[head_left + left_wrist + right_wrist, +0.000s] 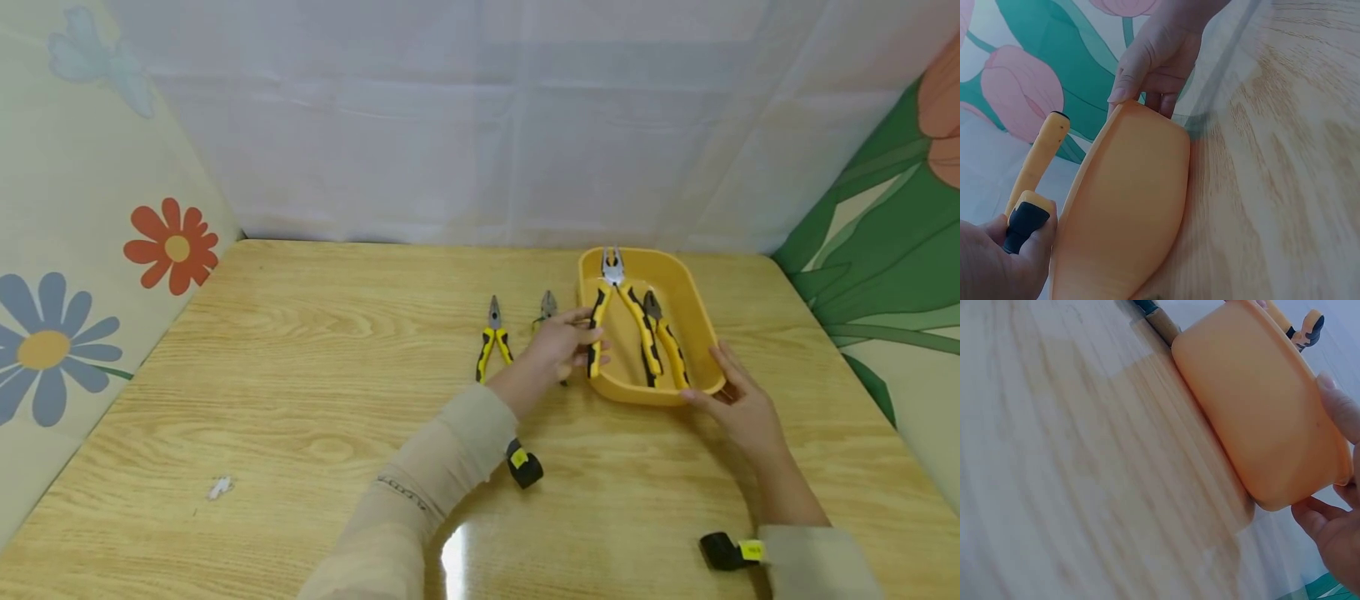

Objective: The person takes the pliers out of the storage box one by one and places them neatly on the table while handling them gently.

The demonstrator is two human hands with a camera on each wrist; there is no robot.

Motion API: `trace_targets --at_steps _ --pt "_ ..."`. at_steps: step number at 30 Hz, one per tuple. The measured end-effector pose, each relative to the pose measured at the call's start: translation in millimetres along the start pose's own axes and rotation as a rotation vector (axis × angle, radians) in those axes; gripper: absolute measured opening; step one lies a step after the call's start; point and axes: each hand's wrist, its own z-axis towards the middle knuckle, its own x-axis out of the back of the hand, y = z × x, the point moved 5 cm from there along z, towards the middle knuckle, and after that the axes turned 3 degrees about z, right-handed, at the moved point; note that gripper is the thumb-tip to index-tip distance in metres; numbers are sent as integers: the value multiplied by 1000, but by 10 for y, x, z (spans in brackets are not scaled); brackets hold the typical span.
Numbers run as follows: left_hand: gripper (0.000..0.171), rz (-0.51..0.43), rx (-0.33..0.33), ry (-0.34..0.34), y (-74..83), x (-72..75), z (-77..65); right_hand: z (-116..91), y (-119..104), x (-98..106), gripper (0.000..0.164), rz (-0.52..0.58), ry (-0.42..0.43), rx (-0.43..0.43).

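Observation:
My left hand (557, 343) grips one handle of yellow-and-black combination pliers (613, 273), whose jaws point away over a yellow plastic basin (697, 308). In the left wrist view, two yellow handles (1042, 153) rise beside that hand. Smaller pliers (672, 354) lie inside the basin, partly covered by the held pair. My right hand (750, 417) holds the basin's near right corner, thumb at the rim and fingers beneath it in the right wrist view. Left of the basin lie needle-nose pliers (494, 321) and another pair of pliers (549, 305), both partly hidden by my left hand and arm.
The wooden table (300, 350) meets a white cloth (450, 150) at the back. Flower-printed panels (75, 208) stand at both sides. Black straps with yellow labels hang at the wrists. A small white mark (220, 487) shows at the table's front left.

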Motion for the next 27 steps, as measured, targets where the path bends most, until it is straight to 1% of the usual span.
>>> trace_targets --at_steps 4,10,13,17,24,27 --pt "44 -2 11 5 -7 47 -6 8 3 -7 72 6 2 -6" --pt "42 4 20 25 -14 121 -30 16 43 0 74 -4 3 -45" --pt "43 4 23 15 -6 144 -58 21 49 5 75 -5 6 -51" --pt "42 11 14 5 11 174 -92 25 46 6 74 1 9 -32" --pt "42 -8 8 29 -5 257 -103 27 51 -3 74 9 5 -15" --pt "43 -1 3 25 -10 276 -114 24 46 -1 74 7 2 -8"
